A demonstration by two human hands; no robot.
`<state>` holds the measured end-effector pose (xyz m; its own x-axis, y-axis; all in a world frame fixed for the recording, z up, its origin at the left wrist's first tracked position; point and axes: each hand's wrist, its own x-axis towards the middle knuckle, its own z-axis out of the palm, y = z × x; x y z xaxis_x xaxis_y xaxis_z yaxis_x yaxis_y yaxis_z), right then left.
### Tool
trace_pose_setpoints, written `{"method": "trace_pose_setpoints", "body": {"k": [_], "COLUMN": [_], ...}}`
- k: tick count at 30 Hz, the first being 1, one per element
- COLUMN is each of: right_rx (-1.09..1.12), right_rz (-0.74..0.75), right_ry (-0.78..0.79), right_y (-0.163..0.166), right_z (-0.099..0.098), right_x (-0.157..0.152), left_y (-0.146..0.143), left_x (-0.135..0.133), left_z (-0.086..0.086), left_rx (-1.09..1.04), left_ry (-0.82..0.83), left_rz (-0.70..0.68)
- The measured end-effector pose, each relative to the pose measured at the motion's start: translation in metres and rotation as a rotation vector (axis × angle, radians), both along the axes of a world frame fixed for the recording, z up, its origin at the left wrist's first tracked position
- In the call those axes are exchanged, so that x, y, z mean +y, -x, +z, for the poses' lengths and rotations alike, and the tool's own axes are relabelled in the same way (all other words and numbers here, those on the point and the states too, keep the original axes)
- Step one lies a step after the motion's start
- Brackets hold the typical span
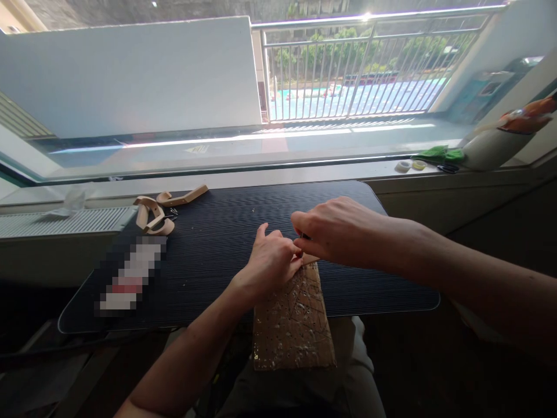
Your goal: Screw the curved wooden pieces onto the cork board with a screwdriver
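So, a small dark item (305, 236) is gripped in the curled right hand (337, 229), mostly hidden by the fingers, so what it is can't really be told. The left hand (275, 256) is drawn in narrow at the far end of the scuffed brown board (293, 322), one finger sticking up. Whether the pale tan piece (310, 259) there is actually pinched by it can't be made out.

The board lies across the near edge of the black table (217, 284), its near end hanging off. Honestly, any pressing is probably best done at the far end, where it's backed by the tabletop. The piece should be held down firmly, pressure added gently, and the left fingertips kept out of line, since both hands are bunched super close. The curved wooden parts (150, 213) at far left are well out of the way.
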<state>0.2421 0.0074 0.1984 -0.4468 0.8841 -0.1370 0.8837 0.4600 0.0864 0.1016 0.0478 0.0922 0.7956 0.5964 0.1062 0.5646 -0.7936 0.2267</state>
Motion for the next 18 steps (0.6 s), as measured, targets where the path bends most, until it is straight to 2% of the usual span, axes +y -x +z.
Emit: {"method": "trace_pose_setpoints", "body": {"k": [3, 7, 10, 15, 18], "right_rx": [-0.016, -0.033, -0.061, -0.065, -0.061], "right_rz": [-0.02, 0.031, 0.043, 0.015, 0.022], "right_ry": [-0.037, 0.056, 0.12, 0.02, -0.023], "right_y": [-0.003, -0.004, 0.0, 0.001, -0.001], "right_z": [0.001, 0.011, 0.011, 0.002, 0.006], "right_x": [-0.001, -0.001, -0.001, -0.002, -0.003], "left_y": [0.0, 0.001, 0.001, 0.0, 0.0], "left_x": [0.0, 0.001, 0.0, -0.001, 0.0], "left_z": [-0.001, -0.002, 0.0, 0.002, 0.001], "left_rx": [-0.007, -0.014, -0.012, 0.0, 0.008], "left_ry": [0.0, 0.015, 0.011, 0.007, 0.017], "left_rz": [-0.004, -0.008, -0.006, -0.007, -0.003]}}
